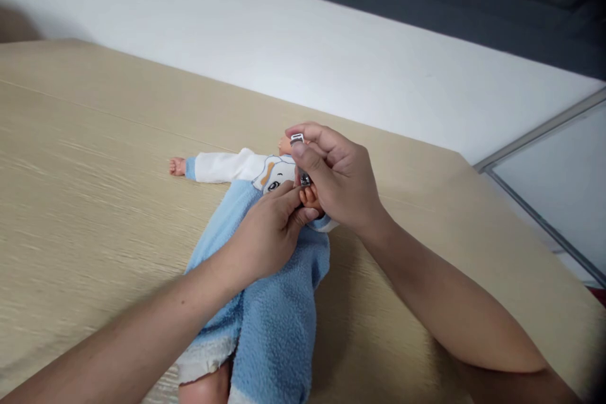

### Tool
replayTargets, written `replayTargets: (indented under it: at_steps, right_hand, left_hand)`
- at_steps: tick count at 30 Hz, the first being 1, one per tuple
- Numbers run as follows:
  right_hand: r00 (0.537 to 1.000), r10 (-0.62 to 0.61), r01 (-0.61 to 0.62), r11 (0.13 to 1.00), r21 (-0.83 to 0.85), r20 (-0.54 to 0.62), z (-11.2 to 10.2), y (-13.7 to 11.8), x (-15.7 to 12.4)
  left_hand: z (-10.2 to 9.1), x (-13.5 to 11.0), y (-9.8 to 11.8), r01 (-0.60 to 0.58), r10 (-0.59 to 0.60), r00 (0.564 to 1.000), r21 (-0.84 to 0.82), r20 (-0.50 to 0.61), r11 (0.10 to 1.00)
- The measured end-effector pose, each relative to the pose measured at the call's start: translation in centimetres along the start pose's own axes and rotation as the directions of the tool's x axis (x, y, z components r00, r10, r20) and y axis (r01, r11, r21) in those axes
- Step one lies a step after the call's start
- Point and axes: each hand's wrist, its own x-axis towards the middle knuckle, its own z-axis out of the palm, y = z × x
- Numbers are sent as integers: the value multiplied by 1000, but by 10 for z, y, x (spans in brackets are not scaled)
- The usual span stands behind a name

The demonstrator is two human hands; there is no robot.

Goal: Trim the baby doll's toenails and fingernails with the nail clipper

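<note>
A doll in a fluffy blue and white suit (279, 303) lies on its back on the wooden table, one arm stretched out to the left. My left hand (272, 221) is closed around the doll's small hand (310, 197), its thumb below and fingers above. Between the thumb and fingers of my right hand (338, 170) is a silver nail clipper (297, 139), upright, its jaw end down at the doll's fingertips. Whether the jaws touch the fingers I cannot tell. My right hand covers most of the doll's head.
The light wooden table (95, 202) reaches back to a white wall (165, 19). A dark window frame (379, 6) runs along the wall at the upper right. At the right, beyond the table edge, stands a pale panel with a metal frame (530, 208).
</note>
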Motion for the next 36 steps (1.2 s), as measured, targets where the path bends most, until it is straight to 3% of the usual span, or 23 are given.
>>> replayTargets:
  at_steps: [7, 15, 36]
  right_hand:
    - [995, 96, -96, 986, 136, 4, 0, -1, 3]
    - [980, 143, -169, 965, 200, 136, -5, 1, 7]
    - [968, 114, -136, 987, 86, 224, -10, 3, 7]
  left_hand:
    - [-1, 0, 2, 0, 1, 1000, -16, 9, 1000]
    - [-2, 2, 3, -15, 15, 999, -4, 38, 1000]
    - [-1, 0, 2, 15, -17, 999, 60, 33, 998]
